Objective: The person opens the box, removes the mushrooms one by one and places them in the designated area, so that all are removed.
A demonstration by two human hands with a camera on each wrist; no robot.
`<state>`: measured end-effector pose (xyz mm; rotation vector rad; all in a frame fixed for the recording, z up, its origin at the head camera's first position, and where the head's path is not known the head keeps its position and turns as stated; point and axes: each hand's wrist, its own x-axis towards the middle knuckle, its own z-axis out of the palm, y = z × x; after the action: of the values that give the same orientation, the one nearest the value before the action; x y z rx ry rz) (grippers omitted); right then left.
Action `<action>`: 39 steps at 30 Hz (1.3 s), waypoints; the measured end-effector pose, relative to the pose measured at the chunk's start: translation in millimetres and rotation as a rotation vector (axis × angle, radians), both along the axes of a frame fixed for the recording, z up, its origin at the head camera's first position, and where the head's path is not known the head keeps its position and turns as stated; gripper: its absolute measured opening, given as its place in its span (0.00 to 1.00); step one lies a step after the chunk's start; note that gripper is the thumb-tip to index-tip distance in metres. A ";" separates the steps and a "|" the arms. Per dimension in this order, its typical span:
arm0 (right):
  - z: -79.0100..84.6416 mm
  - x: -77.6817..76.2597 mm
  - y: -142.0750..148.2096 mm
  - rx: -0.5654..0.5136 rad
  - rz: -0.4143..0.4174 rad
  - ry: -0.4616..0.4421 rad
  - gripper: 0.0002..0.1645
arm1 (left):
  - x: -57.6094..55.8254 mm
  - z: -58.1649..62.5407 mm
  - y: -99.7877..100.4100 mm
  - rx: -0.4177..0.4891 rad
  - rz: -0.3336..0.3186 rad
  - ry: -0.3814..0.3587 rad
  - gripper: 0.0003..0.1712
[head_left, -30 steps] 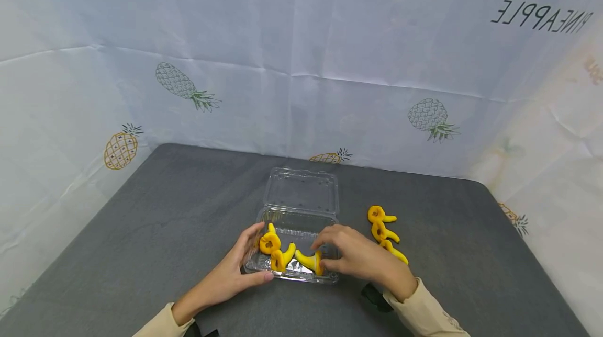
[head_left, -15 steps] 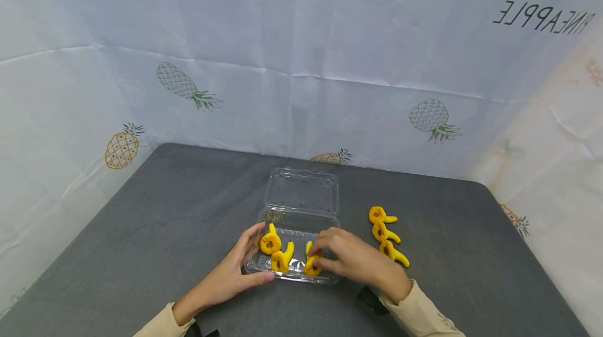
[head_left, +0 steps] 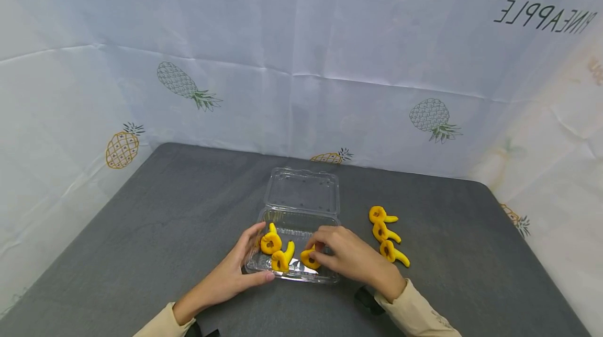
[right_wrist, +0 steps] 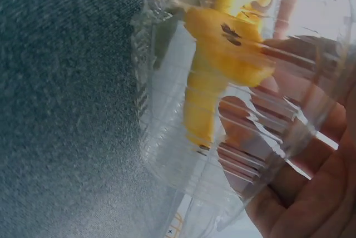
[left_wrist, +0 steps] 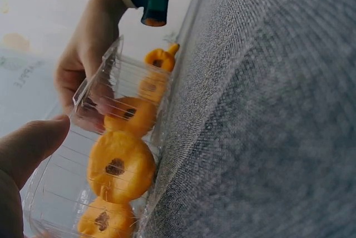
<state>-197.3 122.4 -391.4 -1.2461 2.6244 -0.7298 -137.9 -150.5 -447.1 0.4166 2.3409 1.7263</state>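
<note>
A clear plastic clamshell container (head_left: 301,278) stands lidded open on the table, its lid (head_left: 301,190) tipped back. My left hand (head_left: 230,274) holds its left end, thumb at the front rim and fingers along the side. Inside the container, my right hand (head_left: 353,256) pinches a yellow mushroom (head_left: 308,259) by thumb and fingertips. That mushroom's brown-centred cap faces the front, and in the right wrist view its stem (right_wrist: 199,110) shows through the clear wall. Two other yellow mushrooms lie at the left inside, one behind (head_left: 270,244) and one in front (head_left: 280,261).
Right of the container, three more yellow mushrooms lie in a row on the grey table (head_left: 471,253): a far one (head_left: 377,214), a middle one (head_left: 380,232) and a near one (head_left: 388,250). A pineapple-printed white cloth (head_left: 348,117) hangs behind the table.
The pinched mushroom has turned from lying sideways, stem to the left, to cap facing front, and shifted slightly left with my right hand. My left hand has stayed put.
</note>
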 end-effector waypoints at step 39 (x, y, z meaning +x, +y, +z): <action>-0.9 -6.0 -13.3 0.175 0.021 -0.100 0.28 | -0.2 0.8 0.3 -0.007 0.001 -0.021 0.55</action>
<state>-203.3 109.1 -392.3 -1.1551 2.5288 -0.5307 -138.1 -150.2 -446.3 0.3947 2.3327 1.7134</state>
